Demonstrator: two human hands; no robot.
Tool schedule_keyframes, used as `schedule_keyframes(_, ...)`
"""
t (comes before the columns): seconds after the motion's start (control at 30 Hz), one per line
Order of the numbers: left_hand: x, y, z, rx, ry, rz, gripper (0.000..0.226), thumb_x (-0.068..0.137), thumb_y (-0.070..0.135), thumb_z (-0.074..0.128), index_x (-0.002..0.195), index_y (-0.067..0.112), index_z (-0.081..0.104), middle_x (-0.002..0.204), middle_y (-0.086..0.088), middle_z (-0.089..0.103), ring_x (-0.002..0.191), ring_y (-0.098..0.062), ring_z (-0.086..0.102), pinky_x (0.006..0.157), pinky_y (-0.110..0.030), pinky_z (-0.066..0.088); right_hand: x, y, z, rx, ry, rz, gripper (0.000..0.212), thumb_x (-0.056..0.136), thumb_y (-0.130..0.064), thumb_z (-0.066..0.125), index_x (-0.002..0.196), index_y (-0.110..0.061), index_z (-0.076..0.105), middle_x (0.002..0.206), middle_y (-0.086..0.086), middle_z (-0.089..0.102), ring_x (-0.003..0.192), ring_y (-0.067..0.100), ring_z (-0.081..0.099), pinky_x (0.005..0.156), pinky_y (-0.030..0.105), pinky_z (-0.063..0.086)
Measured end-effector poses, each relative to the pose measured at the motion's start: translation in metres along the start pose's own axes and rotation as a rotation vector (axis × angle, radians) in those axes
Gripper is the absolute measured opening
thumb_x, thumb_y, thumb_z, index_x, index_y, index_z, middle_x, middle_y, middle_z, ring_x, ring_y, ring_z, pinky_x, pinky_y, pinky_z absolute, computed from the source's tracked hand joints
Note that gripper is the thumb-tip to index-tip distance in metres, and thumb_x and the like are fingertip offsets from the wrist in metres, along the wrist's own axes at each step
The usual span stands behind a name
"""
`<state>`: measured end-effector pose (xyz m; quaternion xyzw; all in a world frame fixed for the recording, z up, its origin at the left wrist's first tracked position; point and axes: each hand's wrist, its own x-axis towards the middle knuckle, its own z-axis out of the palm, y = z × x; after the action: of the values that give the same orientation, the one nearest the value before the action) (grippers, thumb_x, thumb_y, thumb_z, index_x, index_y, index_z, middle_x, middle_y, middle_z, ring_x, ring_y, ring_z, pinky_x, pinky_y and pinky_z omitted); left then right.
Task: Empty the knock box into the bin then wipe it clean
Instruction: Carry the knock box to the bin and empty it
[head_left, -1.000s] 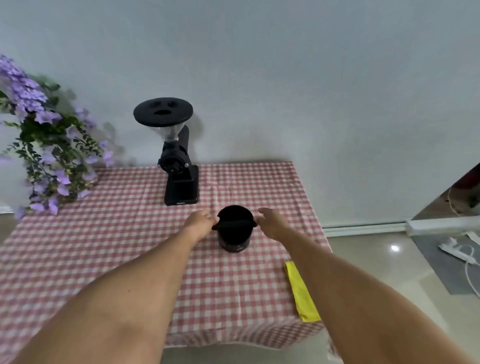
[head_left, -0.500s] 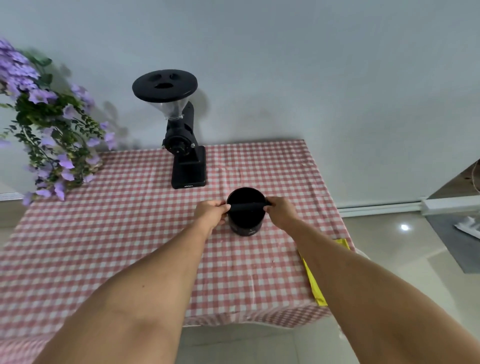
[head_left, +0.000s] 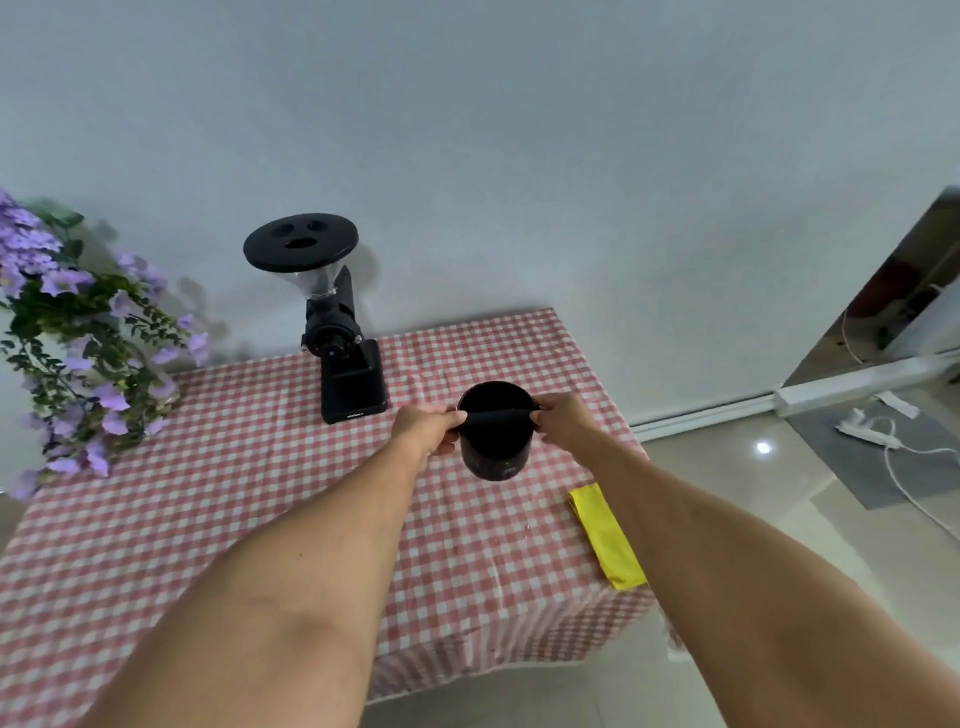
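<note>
Black knock box (head_left: 496, 447) is toward the right rear of the checked tablecloth (head_left: 260, 493), just in front and right of the grinder (head_left: 343, 353). Left hand (head_left: 426, 428) and right hand (head_left: 563, 421) grip it from either side, fingers curled at the ends of the knock bar (head_left: 496, 415). Can't tell if the base is off the table. Step looks like pick-up; emptying not begun. Yellow cloth (head_left: 605, 538) lies along the right edge near the front corner, untouched. No bin in view. Next probably: lift level so the contents stay in, find the bin, tip out.
</note>
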<state>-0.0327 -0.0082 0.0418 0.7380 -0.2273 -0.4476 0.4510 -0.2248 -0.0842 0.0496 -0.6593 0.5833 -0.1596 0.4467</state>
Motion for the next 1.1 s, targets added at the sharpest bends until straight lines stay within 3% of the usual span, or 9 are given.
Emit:
schedule_keyframes(0.13, -0.01, 0.018, 0.016, 0.037, -0.047, 0.042, 0.033, 0.081, 0.02, 0.084, 0.107, 0.005, 0.071, 0.093, -0.014, 0.075, 0.082, -0.025, 0.075, 0.08, -0.042, 0.063, -0.017, -0.002, -0.024, 0.001, 0.061, -0.024, 0.027, 0.092, 0.002, 0.05, 0.105, -0.004, 0.074, 0.078, 0.011, 0.057, 0.074, 0.024, 0.052, 0.068, 0.036, 0.043)
schedule_keyframes(0.33, -0.029, 0.037, 0.053, 0.123, -0.17, 0.068, 0.017, 0.082, 0.018, 0.081, 0.081, 0.006, 0.069, 0.082, -0.016, 0.075, 0.074, -0.027, 0.075, 0.071, -0.04, 0.064, -0.044, 0.012, -0.067, 0.06, 0.187, 0.007, 0.03, 0.091, 0.0, 0.052, 0.111, -0.004, 0.073, 0.081, 0.01, 0.059, 0.077, 0.024, 0.053, 0.073, 0.038, 0.045)
schedule_keyframes(0.47, -0.047, 0.042, 0.096, 0.128, -0.265, 0.071, 0.015, 0.084, 0.013, 0.076, 0.082, 0.002, 0.066, 0.077, -0.016, 0.071, 0.067, -0.027, 0.071, 0.068, -0.039, 0.063, -0.066, 0.036, -0.102, 0.194, 0.3, 0.071, 0.035, 0.093, -0.007, 0.058, 0.128, -0.011, 0.065, 0.094, 0.004, 0.061, 0.088, 0.02, 0.056, 0.092, 0.04, 0.05)
schedule_keyframes(0.57, -0.063, 0.046, 0.136, 0.136, -0.324, 0.083, 0.015, 0.084, 0.011, 0.076, 0.082, 0.001, 0.065, 0.075, -0.016, 0.069, 0.065, -0.028, 0.069, 0.074, -0.044, 0.062, -0.083, 0.061, -0.132, 0.263, 0.367, 0.096, 0.039, 0.091, -0.007, 0.063, 0.13, -0.006, 0.061, 0.096, 0.009, 0.063, 0.085, 0.023, 0.059, 0.094, 0.044, 0.052)
schedule_keyframes(0.67, -0.077, 0.051, 0.176, 0.158, -0.37, 0.104, 0.016, 0.083, 0.011, 0.076, 0.083, 0.0, 0.064, 0.076, -0.016, 0.069, 0.064, -0.027, 0.069, 0.061, -0.039, 0.063, -0.098, 0.087, -0.162, 0.256, 0.409, 0.102, 0.034, 0.091, -0.005, 0.064, 0.125, -0.004, 0.066, 0.095, 0.01, 0.062, 0.084, 0.025, 0.059, 0.091, 0.048, 0.054)
schedule_keyframes(0.8, -0.096, 0.053, 0.232, 0.172, -0.413, 0.097, 0.016, 0.083, 0.01, 0.075, 0.079, 0.001, 0.062, 0.071, -0.015, 0.066, 0.057, -0.024, 0.066, 0.046, -0.032, 0.06, -0.113, 0.122, -0.2, 0.277, 0.466, 0.155, 0.054, 0.09, -0.01, 0.068, 0.141, -0.008, 0.05, 0.111, 0.013, 0.063, 0.098, 0.028, 0.065, 0.09, 0.043, 0.056)
schedule_keyframes(0.87, -0.106, 0.054, 0.262, 0.166, -0.429, 0.091, 0.016, 0.083, 0.01, 0.075, 0.077, 0.002, 0.062, 0.068, -0.014, 0.065, 0.054, -0.023, 0.065, 0.045, -0.031, 0.058, -0.119, 0.141, -0.22, 0.276, 0.494, 0.21, 0.046, 0.091, -0.015, 0.068, 0.133, -0.001, 0.055, 0.11, 0.018, 0.067, 0.1, 0.032, 0.067, 0.09, 0.046, 0.056)
schedule_keyframes(0.97, -0.119, 0.052, 0.305, 0.168, -0.453, 0.085, 0.016, 0.081, 0.01, 0.076, 0.077, 0.001, 0.064, 0.066, -0.015, 0.066, 0.055, -0.026, 0.067, 0.058, -0.037, 0.061, -0.129, 0.168, -0.248, 0.28, 0.537, 0.261, 0.024, 0.092, -0.015, 0.066, 0.104, 0.006, 0.07, 0.089, 0.021, 0.069, 0.08, 0.032, 0.067, 0.079, 0.046, 0.06)
schedule_keyframes(1.1, -0.135, 0.046, 0.361, 0.193, -0.507, 0.084, 0.013, 0.08, 0.009, 0.077, 0.08, 0.002, 0.065, 0.07, -0.016, 0.068, 0.061, -0.027, 0.069, 0.067, -0.042, 0.062, -0.143, 0.203, -0.289, 0.266, 0.568, 0.285, 0.016, 0.09, -0.008, 0.064, 0.1, 0.001, 0.072, 0.081, 0.016, 0.063, 0.073, 0.025, 0.06, 0.067, 0.04, 0.058)
